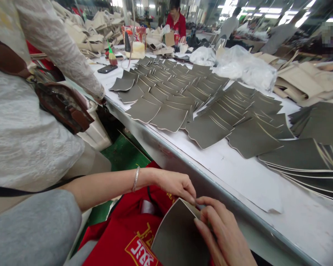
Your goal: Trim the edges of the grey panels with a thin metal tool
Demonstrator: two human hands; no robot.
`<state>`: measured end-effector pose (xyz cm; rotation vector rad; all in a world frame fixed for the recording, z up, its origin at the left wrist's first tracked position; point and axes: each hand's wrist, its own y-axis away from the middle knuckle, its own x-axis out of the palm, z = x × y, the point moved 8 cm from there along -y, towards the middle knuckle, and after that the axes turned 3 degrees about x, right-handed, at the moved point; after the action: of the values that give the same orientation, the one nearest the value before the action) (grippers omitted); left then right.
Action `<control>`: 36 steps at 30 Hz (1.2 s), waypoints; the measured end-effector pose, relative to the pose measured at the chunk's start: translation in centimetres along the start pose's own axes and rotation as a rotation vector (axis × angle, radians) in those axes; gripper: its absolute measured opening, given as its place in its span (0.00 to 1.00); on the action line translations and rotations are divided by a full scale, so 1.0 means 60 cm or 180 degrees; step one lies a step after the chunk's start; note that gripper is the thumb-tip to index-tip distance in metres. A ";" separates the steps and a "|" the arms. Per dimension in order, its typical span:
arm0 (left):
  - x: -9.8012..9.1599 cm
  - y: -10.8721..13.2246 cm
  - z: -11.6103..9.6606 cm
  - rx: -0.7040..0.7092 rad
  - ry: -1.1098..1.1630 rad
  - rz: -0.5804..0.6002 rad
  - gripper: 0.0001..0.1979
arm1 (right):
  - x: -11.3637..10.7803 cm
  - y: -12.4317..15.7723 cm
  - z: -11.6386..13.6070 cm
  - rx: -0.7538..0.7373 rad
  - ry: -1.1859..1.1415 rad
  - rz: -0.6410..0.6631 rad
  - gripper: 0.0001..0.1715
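Observation:
A dark grey, leather-like panel [180, 232] with a pale edge rests upright against my lap, over a red apron [113, 240]. My left hand [179, 184], wearing a silver bangle, reaches across from the left, its fingers pinched together at the panel's upper edge. Close beside it, my right hand [219, 225] grips the panel's right side, thumb along the front face. The fingertips of both hands nearly meet at the pale edge. Whether anything small sits between them cannot be made out. Many similar grey panels [208, 129] lie overlapped in rows on the white-covered table [238, 181].
The table's metal edge [183, 159] runs just beyond my hands. At the left stands a person in white lace [24, 140] with a brown bag [63, 107]. Further back are a phone [107, 69], a glue bottle [111, 57], plastic bags [244, 66] and beige fabric pieces [308, 81].

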<state>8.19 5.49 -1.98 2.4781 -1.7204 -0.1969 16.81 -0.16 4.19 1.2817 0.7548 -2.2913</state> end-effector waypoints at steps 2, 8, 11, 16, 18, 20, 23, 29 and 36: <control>0.002 0.022 0.004 -0.0042 -0.0204 -0.0157 0.15 | 0.031 0.018 -0.019 0.0330 -0.0149 0.0046 0.09; -0.001 0.060 -0.022 -0.0224 -0.1273 -0.0505 0.07 | 0.074 0.031 -0.043 0.0927 -0.0592 0.0487 0.10; -0.001 0.057 -0.027 -0.0187 -0.1500 -0.0655 0.03 | 0.069 0.026 -0.044 0.0976 -0.0663 0.0434 0.10; 0.004 0.053 -0.021 -0.0169 -0.1637 -0.0601 0.02 | 0.080 0.032 -0.048 0.1031 -0.0681 0.0572 0.10; 0.005 0.053 -0.020 -0.0149 -0.1662 -0.0576 0.02 | 0.085 0.035 -0.049 0.1047 -0.0682 0.0633 0.11; 0.008 0.053 -0.020 -0.0128 -0.1727 -0.0561 0.02 | 0.088 0.037 -0.051 0.1072 -0.0672 0.0642 0.13; 0.013 0.051 -0.021 -0.0104 -0.1834 -0.0586 0.03 | 0.087 0.041 -0.049 0.1058 -0.0661 0.0614 0.13; 0.029 0.038 -0.016 0.0010 -0.1817 -0.0724 0.03 | 0.070 0.043 -0.043 0.0982 -0.0689 0.0392 0.11; 0.030 0.036 -0.007 0.0176 -0.1321 -0.0855 0.04 | 0.067 0.026 -0.033 0.0662 -0.0418 0.0471 0.04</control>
<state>6.87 3.09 -1.26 2.8586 -1.5205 -0.7452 17.01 -0.48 -0.54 1.2145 0.3720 -2.3522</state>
